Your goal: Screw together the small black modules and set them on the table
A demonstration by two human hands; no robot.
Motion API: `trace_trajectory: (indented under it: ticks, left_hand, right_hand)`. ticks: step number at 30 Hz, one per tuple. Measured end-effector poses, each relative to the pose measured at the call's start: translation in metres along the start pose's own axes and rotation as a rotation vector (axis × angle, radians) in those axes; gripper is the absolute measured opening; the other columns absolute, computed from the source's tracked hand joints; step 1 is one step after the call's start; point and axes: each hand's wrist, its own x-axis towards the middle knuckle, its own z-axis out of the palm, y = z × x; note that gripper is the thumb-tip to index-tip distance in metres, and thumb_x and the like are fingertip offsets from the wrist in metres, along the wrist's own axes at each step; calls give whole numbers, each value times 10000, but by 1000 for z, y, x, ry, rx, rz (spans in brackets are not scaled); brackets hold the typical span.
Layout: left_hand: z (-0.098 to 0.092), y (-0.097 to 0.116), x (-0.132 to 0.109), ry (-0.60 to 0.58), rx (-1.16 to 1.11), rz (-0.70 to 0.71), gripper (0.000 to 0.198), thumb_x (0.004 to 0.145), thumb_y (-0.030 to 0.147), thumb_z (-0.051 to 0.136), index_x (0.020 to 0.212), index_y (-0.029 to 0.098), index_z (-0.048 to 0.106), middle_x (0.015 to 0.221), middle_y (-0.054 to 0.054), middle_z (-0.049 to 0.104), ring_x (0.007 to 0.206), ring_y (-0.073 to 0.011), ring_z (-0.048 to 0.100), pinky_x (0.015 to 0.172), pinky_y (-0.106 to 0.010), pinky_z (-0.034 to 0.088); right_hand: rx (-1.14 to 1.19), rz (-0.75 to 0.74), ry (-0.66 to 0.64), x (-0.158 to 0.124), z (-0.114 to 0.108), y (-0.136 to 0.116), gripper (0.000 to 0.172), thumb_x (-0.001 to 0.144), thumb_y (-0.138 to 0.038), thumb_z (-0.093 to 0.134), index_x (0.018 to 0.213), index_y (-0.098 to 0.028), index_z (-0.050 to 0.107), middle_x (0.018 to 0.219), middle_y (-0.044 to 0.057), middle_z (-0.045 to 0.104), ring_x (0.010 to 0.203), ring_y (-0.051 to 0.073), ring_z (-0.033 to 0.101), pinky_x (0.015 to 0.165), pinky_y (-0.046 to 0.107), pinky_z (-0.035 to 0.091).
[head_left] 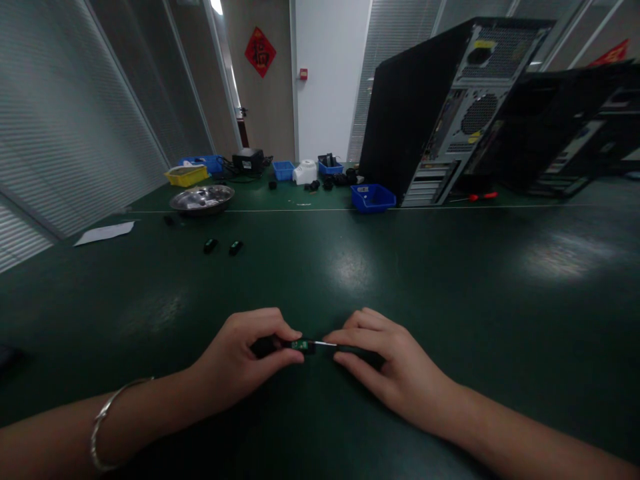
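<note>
My left hand (245,353) is closed in a pinch on a small black device with a green circuit board (300,345) showing at its end. A thin metal tip (325,344) sticks out toward my right hand (385,363), whose thumb and fingers pinch that tip. Both hands rest low on the dark green table (350,267), close to its near edge. A silver bangle (107,417) circles my left wrist. Two small black parts (223,247) lie farther out to the left.
A metal dish (201,199) and a white paper sheet (105,233) sit at the far left. Blue bins (373,197) and a yellow bin (186,175) stand at the back. An open black computer case (440,107) stands at the back right, with a red-handled screwdriver (477,197) beside it.
</note>
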Motion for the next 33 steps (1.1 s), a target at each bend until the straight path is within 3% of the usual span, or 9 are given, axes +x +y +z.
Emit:
trace_trajectory:
  ticks: [8, 28, 33]
  left_hand:
    - [0, -2, -1, 26, 29, 58, 100, 881, 154, 696, 977, 162, 720, 827, -36, 660, 736, -168, 626, 660, -274, 463]
    - [-1, -3, 2, 24, -179, -123, 74, 849, 210, 746, 919, 187, 744, 828, -10, 668, 753, -166, 629, 662, -267, 465]
    - [0, -2, 0, 35, -133, -91, 80, 854, 179, 739, 934, 190, 738, 834, -8, 674, 761, -163, 637, 679, -267, 474]
  right_hand:
    - [31, 14, -8, 1, -2, 0, 232, 973, -191, 594, 1157, -259, 718, 935, 41, 654, 876, 210, 582, 764, 349, 464]
    - [95, 12, 36, 2, 3, 1, 229, 979, -189, 604, 1164, -251, 723, 924, 38, 655, 881, 204, 595, 780, 338, 464]
    - [59, 18, 32, 1, 2, -1, 245, 976, -178, 593, 1175, -248, 719, 932, 45, 652, 878, 211, 591, 771, 344, 467]
